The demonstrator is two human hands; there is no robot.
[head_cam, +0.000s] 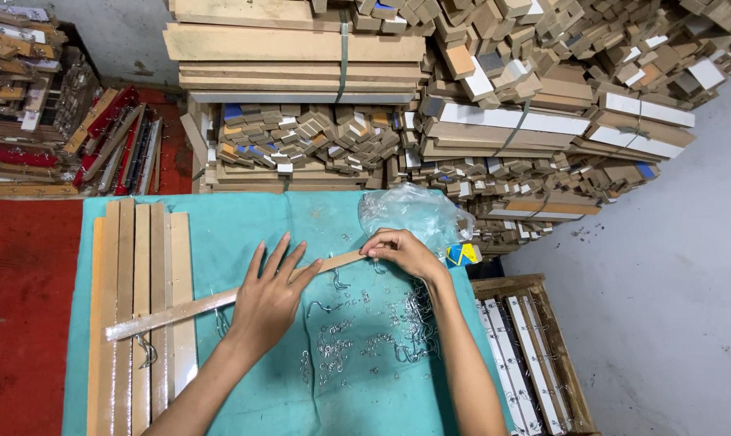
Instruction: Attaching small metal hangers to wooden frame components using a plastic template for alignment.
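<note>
Left hand: the left hand [270,295] lies flat, fingers spread apart, pressing down on the middle of a long wooden slat [220,300]; it grips nothing.
Right hand: the right hand [402,252] has its fingers drawn together, pinched on the far end of the same slat, at the end nearest the plastic bag.
Slat: it runs slantwise across the tabletop, its low end lying over the row of slats on the left, its high end under the right fingertips; part of it looks wrapped in clear film.
Hooks: a loose scatter of small metal hooks [333,349] lies on the cloth between the two forearms, with a denser bunch of wire hooks [418,323] just beside the right wrist.
Tabletop: it is covered with a teal cloth [244,230].
Slat row: several pale wooden slats [139,323] lie side by side, lengthwise, along the left edge of the cloth.
Bag: a crumpled clear plastic bag [414,211] sits at the far right corner of the cloth, touching the right hand's knuckles; a small blue and yellow box [462,254] is just beside it.
Crate: a wooden crate [531,355] holding white bars stands on the floor to the right.
Background: bundled wood strips [301,64] and heaps of short blocks [543,48] are stacked beyond the tabletop; red matting [22,291] covers the floor on the left.
</note>
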